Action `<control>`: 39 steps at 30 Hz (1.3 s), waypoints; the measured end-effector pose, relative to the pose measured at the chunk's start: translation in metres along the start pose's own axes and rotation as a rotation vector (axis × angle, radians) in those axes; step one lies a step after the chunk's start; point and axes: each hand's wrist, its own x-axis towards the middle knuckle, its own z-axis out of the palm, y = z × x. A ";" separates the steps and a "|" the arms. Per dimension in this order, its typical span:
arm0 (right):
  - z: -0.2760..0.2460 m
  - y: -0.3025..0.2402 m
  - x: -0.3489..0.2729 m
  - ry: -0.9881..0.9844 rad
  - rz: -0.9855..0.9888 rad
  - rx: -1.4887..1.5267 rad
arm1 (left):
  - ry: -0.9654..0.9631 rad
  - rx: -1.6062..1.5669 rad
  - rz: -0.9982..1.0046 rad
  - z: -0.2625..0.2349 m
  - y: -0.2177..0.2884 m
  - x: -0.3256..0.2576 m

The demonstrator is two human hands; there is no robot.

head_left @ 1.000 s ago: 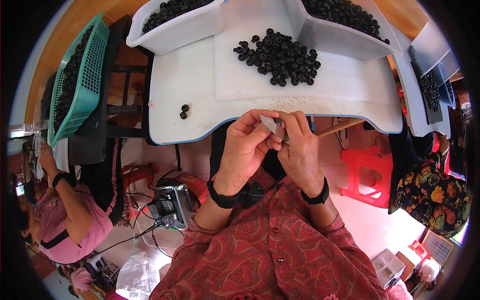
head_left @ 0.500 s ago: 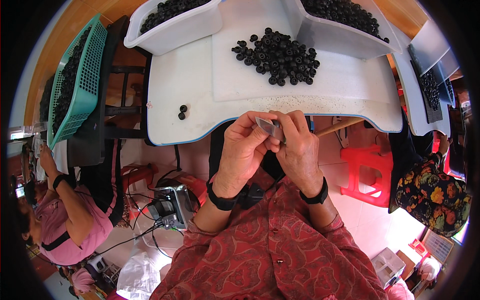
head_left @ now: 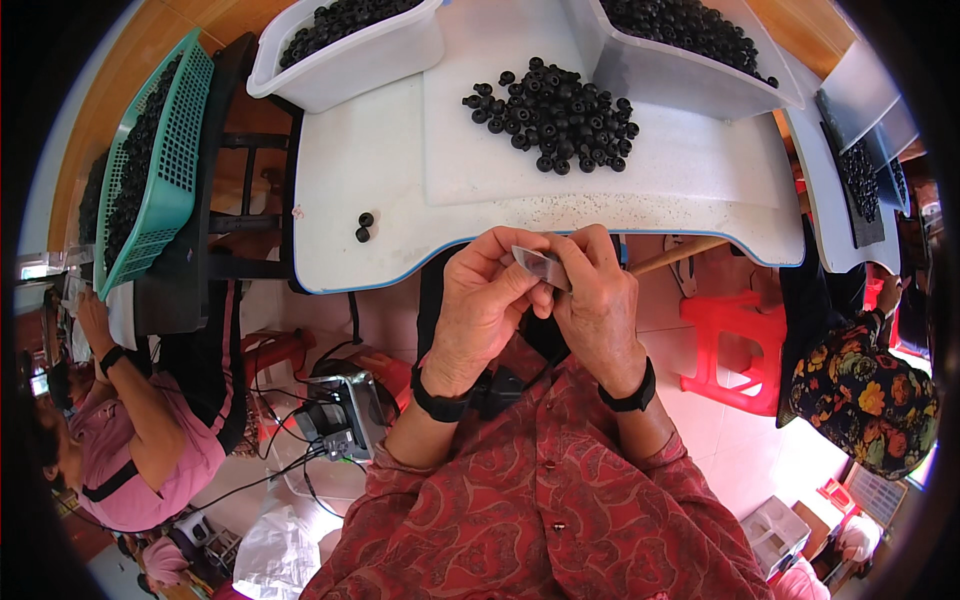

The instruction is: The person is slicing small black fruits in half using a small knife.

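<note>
My left hand (head_left: pixel 483 303) and my right hand (head_left: pixel 594 298) meet just below the near edge of the white table (head_left: pixel 400 200). Together they pinch a small flat grey metal blade (head_left: pixel 537 266) between fingertips and thumbs. What lies under the fingers is hidden. A heap of small black ring-shaped parts (head_left: pixel 555 110) lies on the table beyond my hands. Two loose black parts (head_left: pixel 362 227) sit apart to the left of the hands.
Two white bins of black parts stand at the back, left (head_left: pixel 345 45) and right (head_left: pixel 680 45). A green mesh basket (head_left: pixel 150 160) of parts is at far left. A person in pink (head_left: pixel 130 430) sits left, another in a floral top (head_left: pixel 860 390) right. Red stool (head_left: pixel 735 340) below.
My hands have stayed together at the table edge, with only small finger shifts around the grey blade. The parts on the table have not moved.
</note>
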 end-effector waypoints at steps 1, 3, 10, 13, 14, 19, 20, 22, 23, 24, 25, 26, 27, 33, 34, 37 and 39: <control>0.000 0.001 0.000 -0.008 -0.002 -0.009 | -0.005 -0.009 -0.002 -0.001 0.000 0.000; 0.002 0.003 -0.002 -0.016 -0.004 -0.019 | 0.002 0.009 -0.002 -0.005 0.000 0.000; 0.008 0.027 0.000 -0.028 0.126 0.058 | -0.060 0.039 -0.032 0.002 0.004 -0.007; 0.005 0.021 -0.002 0.038 0.175 0.273 | -0.008 0.022 -0.029 -0.003 0.005 -0.006; 0.002 0.018 -0.002 0.023 0.210 0.338 | 0.026 0.005 -0.038 -0.002 0.005 -0.004; 0.003 0.009 -0.004 -0.001 0.072 0.291 | 0.084 -0.015 -0.055 -0.001 0.005 -0.002; 0.004 0.006 -0.004 -0.013 0.049 0.237 | 0.075 -0.031 -0.039 -0.001 0.004 -0.003; 0.004 -0.001 -0.004 -0.022 0.028 0.126 | 0.065 -0.048 -0.021 -0.001 0.003 -0.002; 0.004 -0.002 -0.004 -0.023 0.026 0.126 | 0.053 -0.047 -0.021 -0.001 0.003 -0.003; 0.005 -0.004 -0.005 -0.032 0.029 0.093 | 0.041 -0.047 -0.021 -0.001 0.003 -0.003; 0.005 -0.004 -0.005 -0.041 0.033 0.060 | 0.041 -0.048 -0.019 -0.002 0.002 -0.003; 0.005 -0.005 -0.004 -0.042 0.032 0.060 | 0.020 -0.059 -0.015 -0.003 0.002 -0.003; 0.004 -0.006 -0.004 -0.045 0.031 0.048 | -0.001 -0.070 -0.012 -0.004 0.001 -0.003; 0.004 -0.005 -0.004 -0.038 0.022 0.020 | -0.012 -0.075 -0.019 -0.003 0.004 -0.004; 0.004 -0.005 -0.003 -0.033 0.018 0.012 | -0.013 -0.076 -0.019 -0.002 0.004 -0.003; 0.005 -0.006 -0.003 -0.019 0.010 -0.010 | 0.007 -0.088 -0.015 -0.001 0.004 -0.004; 0.004 -0.008 -0.003 -0.018 0.004 -0.024 | -0.019 -0.061 -0.004 -0.004 0.003 -0.004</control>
